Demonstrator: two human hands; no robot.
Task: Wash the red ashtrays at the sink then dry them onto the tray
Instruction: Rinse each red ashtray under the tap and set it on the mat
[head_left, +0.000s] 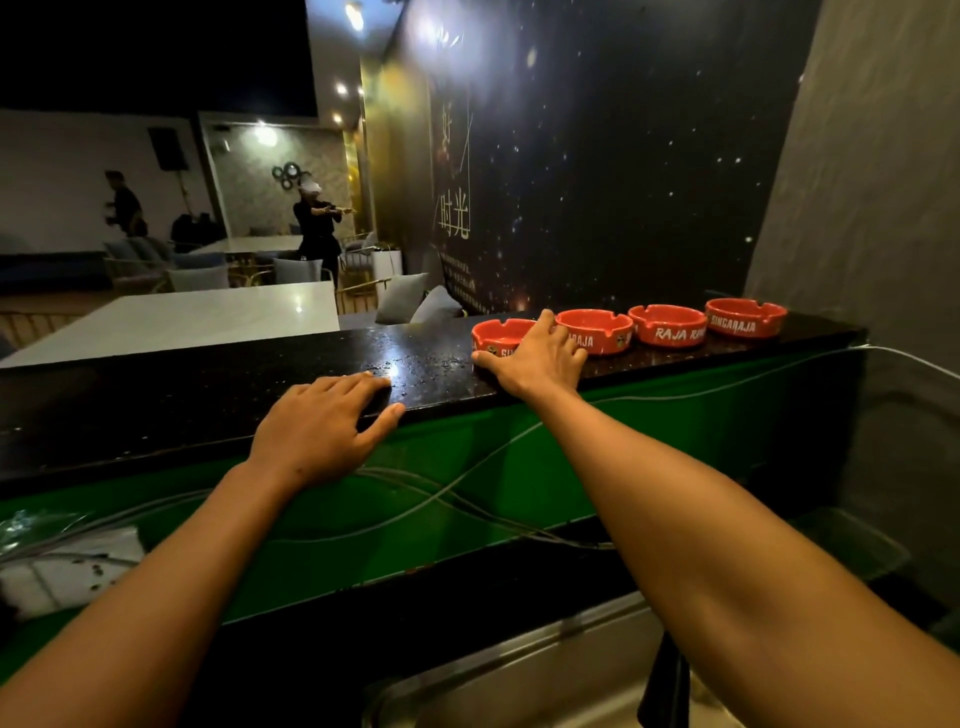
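Several red ashtrays with white lettering stand in a row on the black counter (208, 395) at the right. My right hand (535, 358) wraps around the leftmost ashtray (498, 332), thumb at its near side and fingers over its far rim, partly hiding it. Beside it sit a second ashtray (597, 327), a third ashtray (670, 323) and the far-right ashtray (746, 316). My left hand (322, 426) lies flat on the counter's front edge, fingers apart, holding nothing. A steel sink (519, 680) shows at the bottom, below my right forearm.
Grey cables (441, 499) trail across the green panel (467, 467) under the counter. A dark tap (667, 686) stands over the sink. White cloth-like clutter (57, 571) lies at the lower left. Beyond the counter are a white table (197, 317), chairs and two people far off.
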